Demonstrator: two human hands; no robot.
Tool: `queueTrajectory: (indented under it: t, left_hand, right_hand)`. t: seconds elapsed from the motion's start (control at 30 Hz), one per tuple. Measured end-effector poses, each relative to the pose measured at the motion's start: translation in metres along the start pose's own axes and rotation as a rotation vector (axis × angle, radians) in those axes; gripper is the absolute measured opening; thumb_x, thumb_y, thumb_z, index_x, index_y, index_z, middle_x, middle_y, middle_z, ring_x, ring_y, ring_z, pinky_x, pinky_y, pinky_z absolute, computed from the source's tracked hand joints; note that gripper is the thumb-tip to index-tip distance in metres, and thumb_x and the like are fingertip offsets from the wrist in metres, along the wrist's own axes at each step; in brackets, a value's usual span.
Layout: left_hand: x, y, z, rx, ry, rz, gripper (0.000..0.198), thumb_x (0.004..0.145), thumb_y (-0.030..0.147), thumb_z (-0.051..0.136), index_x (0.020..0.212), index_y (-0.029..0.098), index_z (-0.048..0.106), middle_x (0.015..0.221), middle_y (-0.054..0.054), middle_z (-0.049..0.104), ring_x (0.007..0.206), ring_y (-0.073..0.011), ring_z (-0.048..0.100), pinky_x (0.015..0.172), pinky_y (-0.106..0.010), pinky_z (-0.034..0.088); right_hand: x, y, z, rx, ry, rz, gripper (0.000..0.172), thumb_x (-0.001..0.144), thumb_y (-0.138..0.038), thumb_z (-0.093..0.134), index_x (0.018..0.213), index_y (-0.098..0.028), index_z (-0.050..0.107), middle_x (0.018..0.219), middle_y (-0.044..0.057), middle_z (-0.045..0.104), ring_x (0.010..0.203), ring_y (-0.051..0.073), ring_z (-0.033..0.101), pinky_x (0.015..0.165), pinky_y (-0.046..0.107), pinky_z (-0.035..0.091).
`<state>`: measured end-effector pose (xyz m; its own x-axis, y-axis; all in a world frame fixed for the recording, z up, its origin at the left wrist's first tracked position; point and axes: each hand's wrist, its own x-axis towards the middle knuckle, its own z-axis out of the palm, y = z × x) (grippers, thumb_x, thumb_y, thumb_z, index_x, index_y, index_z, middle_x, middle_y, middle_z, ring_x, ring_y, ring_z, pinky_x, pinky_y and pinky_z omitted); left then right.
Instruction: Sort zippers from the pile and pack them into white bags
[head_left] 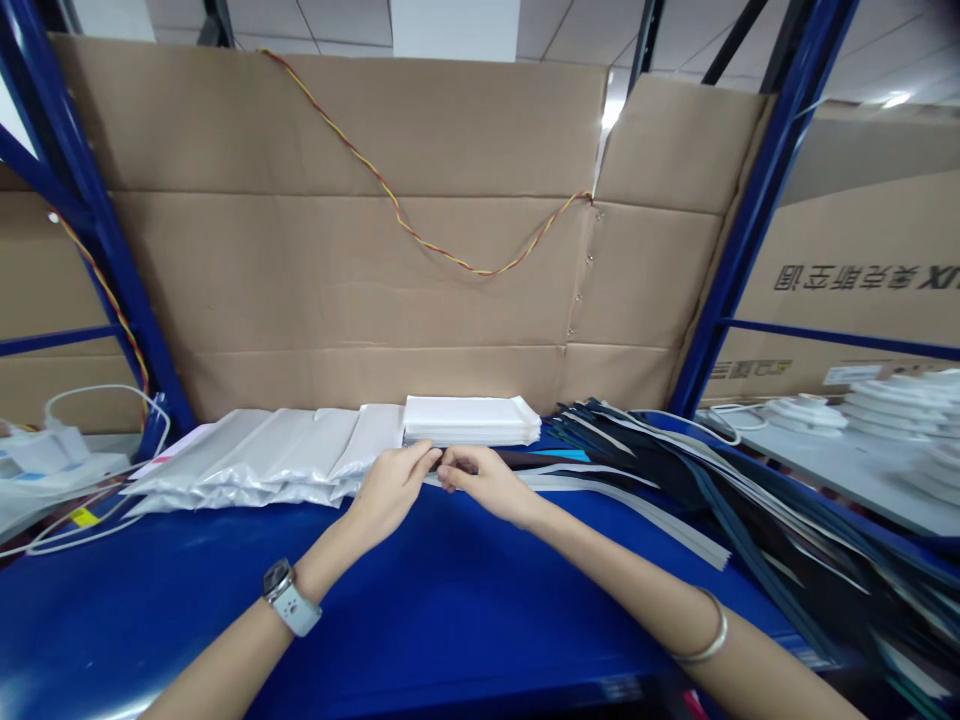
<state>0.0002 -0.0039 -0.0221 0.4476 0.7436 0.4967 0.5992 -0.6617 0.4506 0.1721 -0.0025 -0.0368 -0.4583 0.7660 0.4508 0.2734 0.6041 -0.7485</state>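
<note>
My left hand (391, 492) and my right hand (489, 482) meet over the blue work surface (420, 620), fingertips close together. Both are closed in a pinch; whatever lies between the fingers is too small or hidden to make out. Right behind them sits a stack of flat white pieces (471, 420). Several clear plastic-wrapped white packets (277, 455) lie in a row beside my left hand. Pale flat strips (652, 518) run out to the right from behind my right hand. Past these, a heap of long dark strips (697, 470) spreads along the right side.
A brown cardboard panel (360, 290) stands across the back, with a twisted red-yellow wire (480, 272) hanging on it. Blue posts (757, 230) rise at both sides. White cables and adapters (52, 455) lie at the left; stacked white discs (892, 405) stand at the right.
</note>
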Motion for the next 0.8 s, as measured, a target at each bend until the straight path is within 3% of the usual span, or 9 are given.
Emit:
queueTrajectory:
  t: [0.1,0.2,0.3,0.4,0.47,0.57,0.7,0.8]
  left_hand:
    - [0.003,-0.001,-0.004,0.101,0.019,0.022,0.032,0.093,0.035,0.034,0.072,0.018,0.051,0.063,0.002,0.053,0.06,-0.0125,0.049,0.059,-0.024,0.032]
    - [0.01,-0.013,-0.023,0.18,0.098,0.016,0.033,0.093,0.037,0.033,0.075,0.018,0.053,0.065,0.001,0.054,0.062,-0.013,0.049,0.059,-0.023,0.032]
    - [0.015,-0.044,-0.062,0.314,0.314,-0.113,0.035,0.093,0.038,0.032,0.072,0.018,0.05,0.06,0.002,0.05,0.059,-0.0128,0.047,0.057,-0.023,0.03]
    - [0.01,-0.082,-0.109,0.54,0.461,-0.268,0.032,0.091,0.037,0.037,0.072,0.017,0.051,0.062,0.001,0.052,0.061,-0.0128,0.046,0.057,-0.022,0.027]
    - [0.001,-0.102,-0.135,0.57,0.477,-0.333,0.033,0.092,0.039,0.035,0.075,0.016,0.052,0.065,0.0,0.052,0.064,-0.013,0.045,0.058,-0.022,0.025]
    - [-0.012,-0.118,-0.157,0.565,0.441,-0.425,0.04,0.09,0.048,0.034,0.079,0.016,0.054,0.067,0.0,0.051,0.065,-0.0135,0.042,0.058,-0.024,0.024]
    - [-0.021,-0.12,-0.162,0.628,0.474,-0.59,0.045,0.089,0.055,0.029,0.087,0.018,0.055,0.07,-0.001,0.049,0.07,-0.0186,0.045,0.059,-0.029,0.027]
    - [-0.018,-0.107,-0.151,0.825,0.478,-0.523,0.046,0.09,0.052,0.03,0.103,0.014,0.052,0.094,-0.009,0.054,0.088,-0.0287,0.049,0.065,-0.034,0.034]
  right_hand:
    - [0.002,0.0,-0.011,-0.115,-0.025,-0.058,0.019,0.087,-0.028,0.047,0.074,-0.016,0.054,0.069,-0.001,0.056,0.064,0.011,0.048,0.062,0.023,0.037]
    - [0.006,0.012,-0.033,-0.401,0.039,-0.064,0.014,0.085,-0.021,0.049,0.075,-0.017,0.058,0.072,0.001,0.058,0.069,0.013,0.049,0.067,0.024,0.037]
    - [0.008,0.036,-0.072,-0.68,0.178,0.055,0.013,0.081,-0.02,0.053,0.074,-0.017,0.063,0.079,0.005,0.058,0.076,0.016,0.051,0.073,0.028,0.037]
    - [0.005,0.054,-0.115,-0.777,0.245,0.135,0.013,0.078,-0.022,0.055,0.072,-0.018,0.066,0.093,0.008,0.059,0.086,0.02,0.052,0.078,0.031,0.038]
    - [0.001,0.054,-0.133,-0.73,0.195,0.133,0.014,0.077,-0.023,0.055,0.069,-0.019,0.066,0.098,0.007,0.062,0.089,0.021,0.053,0.08,0.032,0.038]
    - [-0.003,0.041,-0.14,-0.568,0.026,0.108,0.017,0.078,-0.026,0.053,0.07,-0.019,0.066,0.087,0.003,0.066,0.08,0.018,0.056,0.075,0.03,0.038]
    - [-0.003,0.022,-0.128,-0.416,-0.044,0.119,0.017,0.076,-0.027,0.053,0.068,-0.016,0.065,0.073,0.003,0.065,0.071,0.016,0.056,0.068,0.028,0.04]
    - [-0.003,0.016,-0.119,-0.196,-0.111,0.16,0.018,0.076,-0.029,0.055,0.069,-0.014,0.063,0.068,0.003,0.063,0.066,0.014,0.056,0.065,0.027,0.043]
